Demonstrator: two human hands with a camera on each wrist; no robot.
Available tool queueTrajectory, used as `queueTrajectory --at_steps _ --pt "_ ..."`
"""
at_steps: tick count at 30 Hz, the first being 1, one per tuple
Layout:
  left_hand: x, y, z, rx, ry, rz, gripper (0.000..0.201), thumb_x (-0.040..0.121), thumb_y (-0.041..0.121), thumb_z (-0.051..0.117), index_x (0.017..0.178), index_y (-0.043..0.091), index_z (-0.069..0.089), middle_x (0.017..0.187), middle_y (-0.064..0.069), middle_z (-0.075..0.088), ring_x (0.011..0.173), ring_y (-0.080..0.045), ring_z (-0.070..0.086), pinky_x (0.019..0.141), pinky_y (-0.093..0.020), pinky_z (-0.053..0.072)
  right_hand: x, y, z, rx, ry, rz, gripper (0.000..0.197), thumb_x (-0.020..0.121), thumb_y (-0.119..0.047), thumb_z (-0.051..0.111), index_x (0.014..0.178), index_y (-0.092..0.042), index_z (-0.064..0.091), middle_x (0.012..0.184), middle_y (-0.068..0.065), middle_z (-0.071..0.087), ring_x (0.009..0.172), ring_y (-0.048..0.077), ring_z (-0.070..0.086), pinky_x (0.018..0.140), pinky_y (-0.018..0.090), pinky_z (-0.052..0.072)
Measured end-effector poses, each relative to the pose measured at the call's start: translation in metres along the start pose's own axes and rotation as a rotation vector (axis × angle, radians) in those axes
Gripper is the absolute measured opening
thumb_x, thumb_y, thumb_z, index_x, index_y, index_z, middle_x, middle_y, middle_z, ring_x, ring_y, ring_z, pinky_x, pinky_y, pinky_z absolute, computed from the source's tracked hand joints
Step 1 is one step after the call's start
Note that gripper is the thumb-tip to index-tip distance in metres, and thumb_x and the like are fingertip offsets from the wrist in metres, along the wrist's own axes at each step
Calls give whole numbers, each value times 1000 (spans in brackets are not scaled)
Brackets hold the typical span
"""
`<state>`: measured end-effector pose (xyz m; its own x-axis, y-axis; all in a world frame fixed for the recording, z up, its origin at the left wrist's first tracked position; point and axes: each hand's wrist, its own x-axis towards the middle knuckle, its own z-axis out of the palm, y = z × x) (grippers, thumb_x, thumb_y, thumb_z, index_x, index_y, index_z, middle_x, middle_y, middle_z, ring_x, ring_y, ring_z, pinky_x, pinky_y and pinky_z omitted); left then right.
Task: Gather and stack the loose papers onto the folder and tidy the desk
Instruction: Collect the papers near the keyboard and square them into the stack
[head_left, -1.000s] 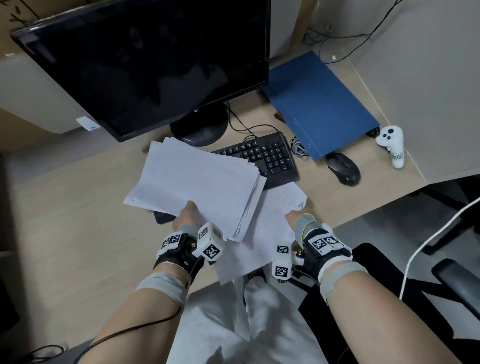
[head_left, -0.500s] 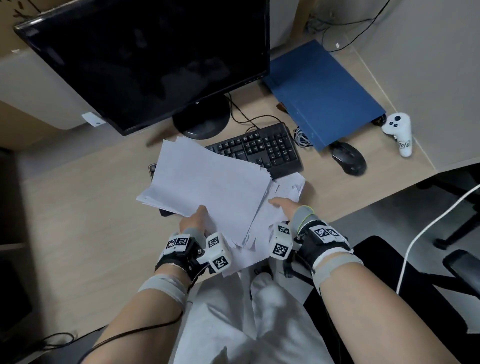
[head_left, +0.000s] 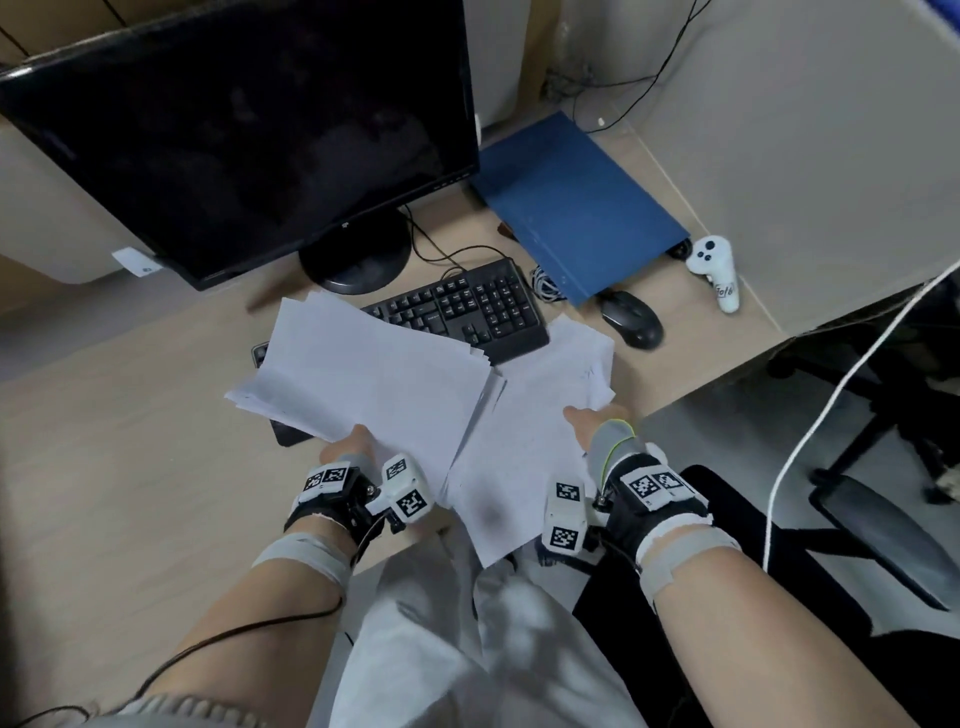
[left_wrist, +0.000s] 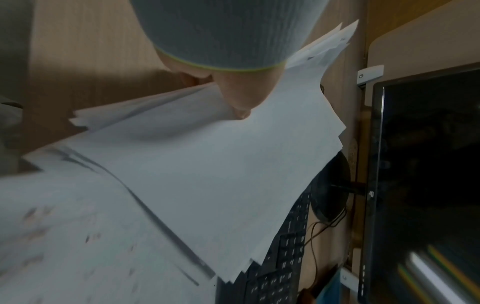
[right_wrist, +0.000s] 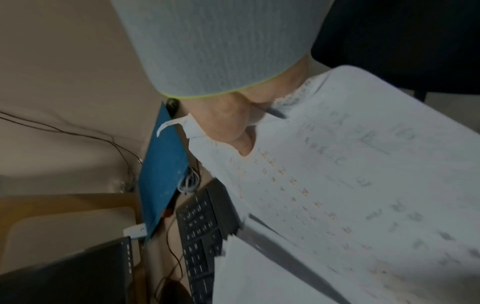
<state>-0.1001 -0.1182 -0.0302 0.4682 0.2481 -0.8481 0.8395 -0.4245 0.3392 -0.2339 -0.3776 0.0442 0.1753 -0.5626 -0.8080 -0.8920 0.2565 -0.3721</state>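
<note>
Two bundles of paper are up off the desk (head_left: 130, 467). Your left hand (head_left: 347, 448) pinches the blank stack (head_left: 363, 374), thumb on top, above the keyboard (head_left: 467, 306). Your right hand (head_left: 592, 423) grips the printed sheets (head_left: 530, 415), tucked beneath that stack's edge. Farther right, the blue folder (head_left: 576, 208) lies flat beside the mouse (head_left: 631, 317).
</note>
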Motion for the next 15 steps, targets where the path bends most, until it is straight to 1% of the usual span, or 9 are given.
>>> queueTrajectory --at_steps 2,4,7,9,10,11,13,14,15 --pt "-12 1 2 48 30 89 48 101 29 41 138 0 49 143 -19 50 116 -31 57 84 -32 45 -6 -3 -25 11 63 -42 51 92 -21 60 135 3 46 137 19 52 125 32 52 95 34 43" --pt "-27 -2 4 93 99 168 45 103 23 39 137 -3 49 141 -21 52 126 -34 53 91 -35 46 -19 -7 -44 13 78 -100 52 92 -18 60 136 4 44 138 20 50 127 33 50 93 34 43" --pt "-51 0 5 157 154 262 41 102 18 40 136 -3 50 138 -22 53 127 -35 53 99 -37 45 -37 -21 -64 29 87 -173 51 91 -17 62 135 2 45 137 18 52 124 32 53 84 31 41" --pt "-61 7 1 156 164 299 41 102 18 41 136 -3 49 139 -22 52 127 -35 52 99 -37 44 -50 -34 -73 80 108 -235 51 89 -14 63 135 2 45 134 15 54 117 32 56 86 34 44" --pt "-65 11 -2 151 166 310 40 102 17 41 135 -4 49 139 -23 52 127 -36 52 100 -38 44 -59 -41 -78 108 107 -276 50 88 -13 65 133 1 47 129 14 56 109 31 58 85 35 46" --pt "-66 14 -5 165 165 301 39 102 17 41 133 -7 50 138 -25 52 126 -37 52 100 -39 44 -65 -47 -81 125 107 -320 46 86 -12 67 128 -2 51 123 12 59 100 28 58 82 35 46" --pt "-68 21 -12 209 160 288 38 103 15 40 128 -11 53 136 -29 52 126 -40 51 103 -40 43 -76 -60 -89 146 75 -394 29 81 -15 72 106 -8 58 114 9 65 92 25 61 77 34 51" --pt "-69 24 -15 213 143 287 40 103 17 40 130 -10 52 137 -29 51 127 -40 50 104 -40 42 -81 -66 -92 154 48 -420 29 78 -17 74 101 -9 59 111 8 66 90 24 64 74 33 54" --pt "-70 26 -17 199 120 282 42 103 20 41 134 -8 51 140 -27 50 129 -38 49 103 -39 41 -87 -73 -94 165 17 -449 29 78 -18 76 100 -10 58 106 6 67 85 22 65 67 29 55"
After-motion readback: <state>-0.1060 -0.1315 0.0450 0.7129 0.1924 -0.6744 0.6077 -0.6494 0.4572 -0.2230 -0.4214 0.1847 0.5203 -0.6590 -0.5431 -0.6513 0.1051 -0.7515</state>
